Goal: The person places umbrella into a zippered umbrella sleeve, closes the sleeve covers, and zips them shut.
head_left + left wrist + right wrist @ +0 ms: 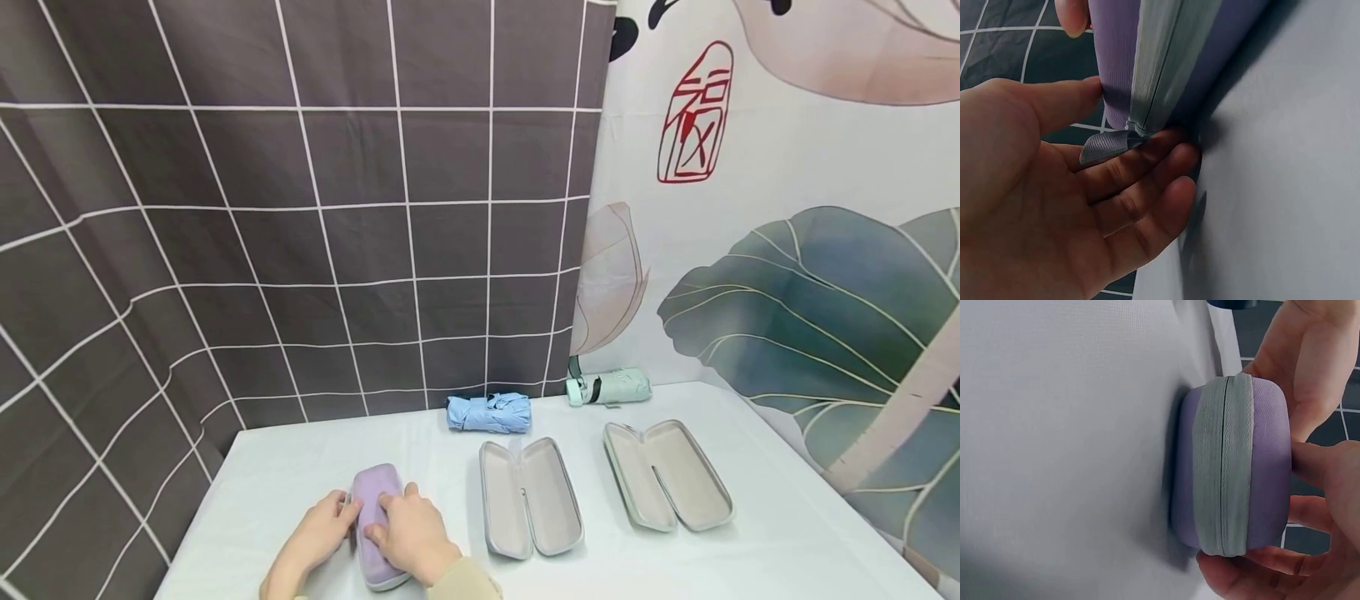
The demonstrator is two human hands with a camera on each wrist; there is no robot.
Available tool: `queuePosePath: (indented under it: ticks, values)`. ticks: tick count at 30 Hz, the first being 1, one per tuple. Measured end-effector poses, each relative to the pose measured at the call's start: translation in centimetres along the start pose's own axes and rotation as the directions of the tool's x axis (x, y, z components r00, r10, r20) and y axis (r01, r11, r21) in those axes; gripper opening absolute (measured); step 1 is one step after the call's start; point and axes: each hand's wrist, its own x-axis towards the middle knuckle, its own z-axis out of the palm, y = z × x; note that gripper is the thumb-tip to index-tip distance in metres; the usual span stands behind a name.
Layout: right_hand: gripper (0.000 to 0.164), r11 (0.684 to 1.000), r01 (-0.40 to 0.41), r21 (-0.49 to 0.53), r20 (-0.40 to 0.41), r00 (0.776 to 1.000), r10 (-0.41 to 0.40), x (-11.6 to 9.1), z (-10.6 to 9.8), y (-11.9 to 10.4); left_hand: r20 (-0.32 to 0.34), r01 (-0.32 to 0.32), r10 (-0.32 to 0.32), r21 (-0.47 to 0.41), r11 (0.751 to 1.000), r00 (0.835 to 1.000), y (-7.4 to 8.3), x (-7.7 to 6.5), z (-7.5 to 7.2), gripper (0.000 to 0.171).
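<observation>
A purple hard-shell zip case [377, 481] lies closed on the white table, lengthwise. My left hand [318, 533] is at its left side, thumb on the purple shell and fingers bent around the edge. In the left wrist view, a grey fabric pull tab [1105, 147] hangs from the end of the zip, between thumb and fingers. My right hand [414, 533] holds the case from above and the right, its thumb on the lid. The right wrist view shows the grey zip band [1225, 469] joined along the near end, with right-hand fingers around its side.
Two zip cases lie open and empty to the right, a grey-lined one [504, 500] and a green-edged one [690, 483]. Behind them are a folded blue umbrella [489, 413] and a mint umbrella [611, 387]. A dark checked curtain [352, 250] hangs behind the table.
</observation>
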Motion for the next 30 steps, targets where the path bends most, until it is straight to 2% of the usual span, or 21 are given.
queuePosePath:
  ticks: [7, 12, 18, 24, 30]
  values:
    - [0.049, 1.000, 0.016, 0.011, -0.029, 0.999, -0.016, -0.6, 0.2, -0.2, 0.016, 0.026, -0.025, -0.051, 0.998, 1.000, 0.3, 0.0, 0.4, 0.044]
    - [0.050, 1.000, 0.028, -0.001, -0.053, 0.998, -0.028, -0.9, 0.3, -0.4, 0.034, 0.016, -0.014, -0.070, 0.997, 0.999, 0.5, 0.1, 0.6, 0.052]
    - [0.054, 0.999, 0.020, 0.039, -0.005, 1.000, -0.019, -1.2, 0.4, -0.4, 0.025, 0.005, -0.004, -0.059, 0.998, 1.000, 0.0, 0.0, 0.7, 0.053]
    - [0.051, 0.997, 0.031, 0.074, 0.020, 0.999, -0.033, -1.4, -0.2, -0.3, 0.008, 0.038, -0.038, -0.013, 0.999, 0.999, -0.7, 0.0, 0.0, 0.054]
    - [0.041, 0.990, 0.054, 0.128, 0.051, 0.997, -0.061, -1.6, -1.7, 0.6, -0.018, 0.004, -0.002, 0.104, 0.995, 1.000, 0.2, -0.1, -0.9, 0.049]
